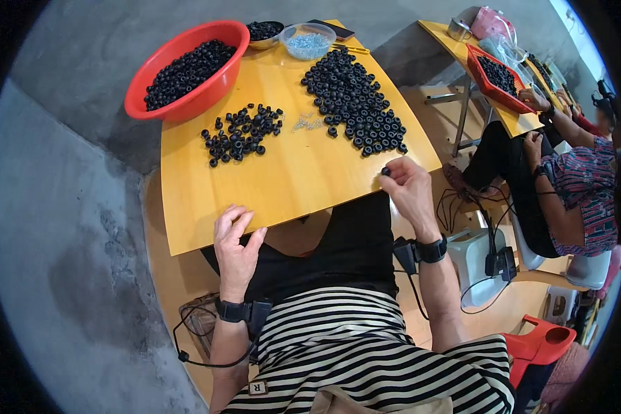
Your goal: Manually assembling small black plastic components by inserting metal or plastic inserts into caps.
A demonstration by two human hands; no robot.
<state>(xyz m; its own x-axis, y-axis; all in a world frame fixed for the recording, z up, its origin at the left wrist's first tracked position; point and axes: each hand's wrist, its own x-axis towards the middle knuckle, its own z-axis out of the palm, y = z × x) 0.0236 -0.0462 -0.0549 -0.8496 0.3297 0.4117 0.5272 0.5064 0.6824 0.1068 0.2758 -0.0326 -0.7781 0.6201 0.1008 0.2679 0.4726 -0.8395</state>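
Striped shirt cloth [338, 338] lies closest; beyond it, the right hand [412, 194] pinches a small, round black piece [386, 171] between its fingers, near the right corner of the desk [290, 186]. The left hand [234, 248], fingers parted, is at the near edge; bare yellow surface reaches to the loose black pile [238, 147].

- The right hand [410, 192] pinches a black bead [386, 171] at the yellow table's [290, 183] near edge.
- The left hand [235, 250] is near that edge, fingers bent.
- Two bead piles lie beyond: a small left pile [237, 143], a larger right pile [355, 103].
- A red tub [229, 77] of beads stands far left.
- A co-worker [583, 181] sits at the right.
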